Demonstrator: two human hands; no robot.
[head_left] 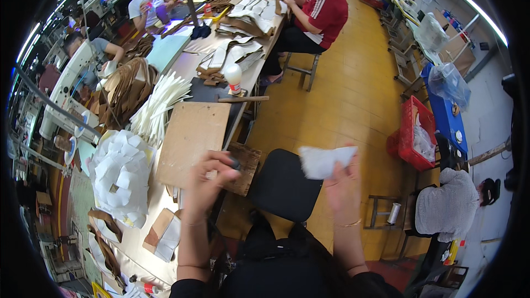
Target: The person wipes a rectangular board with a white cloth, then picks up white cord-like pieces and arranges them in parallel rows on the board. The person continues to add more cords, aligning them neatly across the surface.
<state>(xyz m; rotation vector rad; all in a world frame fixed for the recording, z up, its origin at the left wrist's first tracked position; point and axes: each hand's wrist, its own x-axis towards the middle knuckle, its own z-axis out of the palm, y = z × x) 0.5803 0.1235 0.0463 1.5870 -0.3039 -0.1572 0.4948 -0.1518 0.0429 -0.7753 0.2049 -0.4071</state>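
Note:
My right hand (pixel 343 183) is raised over the aisle, its fingers closed on a thin white piece of cloth or paper (pixel 323 161) with a ragged edge. To the left, my left hand (pixel 208 179) is smeared by motion. Its fingers curl round a small dark object (pixel 236 164) whose kind I cannot make out. The hand hovers by the corner of a tan board (pixel 193 138) on the worktable. A heap of white cut pieces (pixel 120 174) lies left of that board. Nearer me, a brown and white panel (pixel 163 235) rests on the table.
A black stool (pixel 286 185) stands between my hands, below them. Beyond the board are a wooden-handled tool (pixel 243 99), a white bottle (pixel 233 77) and white strips (pixel 160 105). A person in red (pixel 329 11) sits farther along. Red crates (pixel 414 135) stand right.

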